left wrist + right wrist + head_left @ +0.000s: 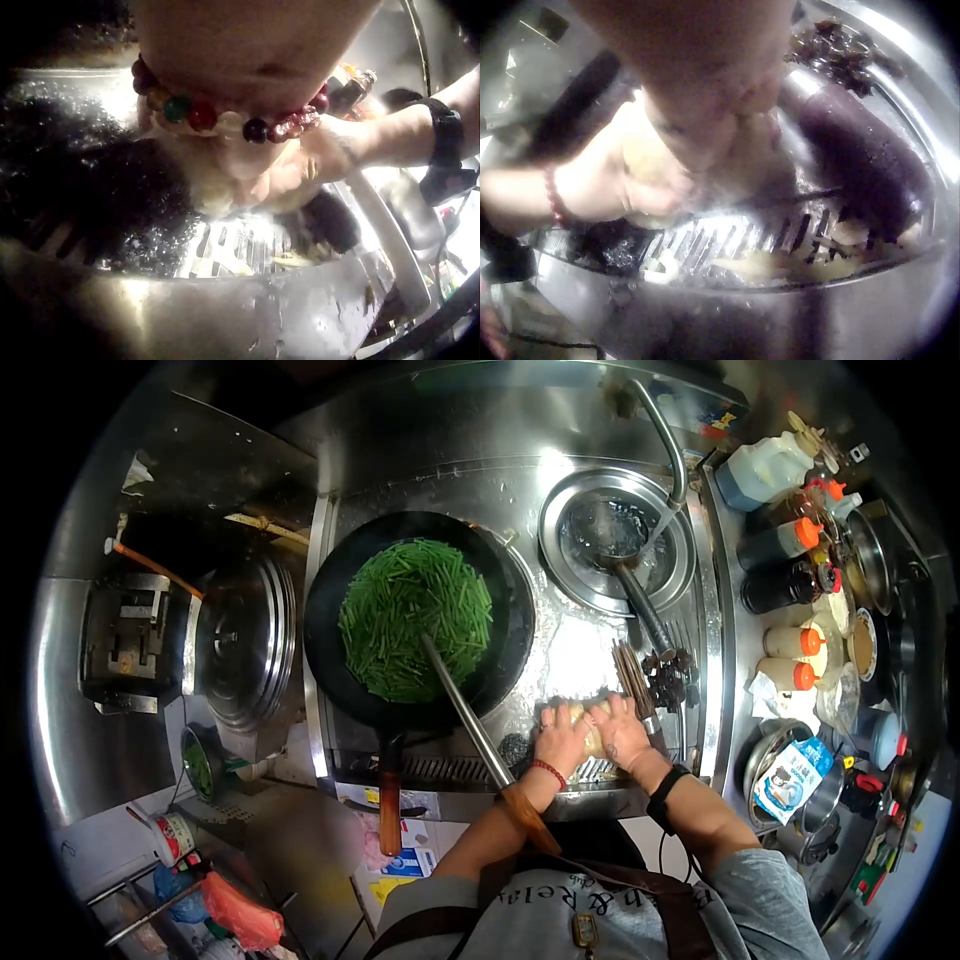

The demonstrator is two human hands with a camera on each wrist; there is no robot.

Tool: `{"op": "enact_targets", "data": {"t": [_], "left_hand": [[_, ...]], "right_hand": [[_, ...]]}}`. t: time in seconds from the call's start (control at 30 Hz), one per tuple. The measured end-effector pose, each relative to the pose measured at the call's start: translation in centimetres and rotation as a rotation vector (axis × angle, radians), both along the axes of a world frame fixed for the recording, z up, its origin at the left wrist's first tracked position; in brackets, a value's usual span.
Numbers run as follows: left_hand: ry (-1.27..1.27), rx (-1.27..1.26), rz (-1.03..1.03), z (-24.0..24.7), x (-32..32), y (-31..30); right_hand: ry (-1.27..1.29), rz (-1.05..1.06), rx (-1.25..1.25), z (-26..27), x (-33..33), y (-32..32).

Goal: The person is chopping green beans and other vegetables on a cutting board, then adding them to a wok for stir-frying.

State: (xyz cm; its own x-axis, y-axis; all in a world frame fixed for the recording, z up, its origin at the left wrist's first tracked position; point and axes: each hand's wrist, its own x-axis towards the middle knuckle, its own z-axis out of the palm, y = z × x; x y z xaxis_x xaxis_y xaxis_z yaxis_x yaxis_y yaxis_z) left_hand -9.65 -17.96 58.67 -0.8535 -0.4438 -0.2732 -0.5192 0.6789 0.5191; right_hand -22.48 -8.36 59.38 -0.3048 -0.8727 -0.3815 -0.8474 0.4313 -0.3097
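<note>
Both hands bear down on a pale yellowish bunched cloth (592,742) at the front edge of the steel stove top. My left hand (562,742), with a red bead bracelet at the wrist, grips its left side. From the right, my right hand (620,732) grips the same cloth, fingers close to the left hand's. In the right wrist view the cloth (643,154) bulges between the hands, over a slotted drain (720,240). Much of it is hidden under the palms. Just right of the right hand lies a thick dark handle (866,154).
A black wok (330,650) of cut green beans (415,610) stands left, a long wooden-handled utensil (465,710) leaning out of it. Behind the hands, a tap (678,455) runs into a steel basin (555,565) holding a ladle (640,600). Sauce bottles (790,540) line the right.
</note>
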Motion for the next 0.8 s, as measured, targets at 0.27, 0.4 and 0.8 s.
{"op": "enact_targets", "data": {"t": [0.27,0.4,0.8], "left_hand": [[0.066,-0.003,-0.017,0.0,-0.9,-0.9],[0.083,0.041,0.015,0.2,-1.4,-1.4],[0.103,0.052,0.136,2.4,-0.8,-0.4]], "right_hand": [[0.043,0.016,0.021,-1.6,-0.7,-0.8],[-0.005,0.116,0.061,-1.5,-1.6,-1.7],[0.094,0.045,0.122,1.1,-1.4,-3.9]]}}
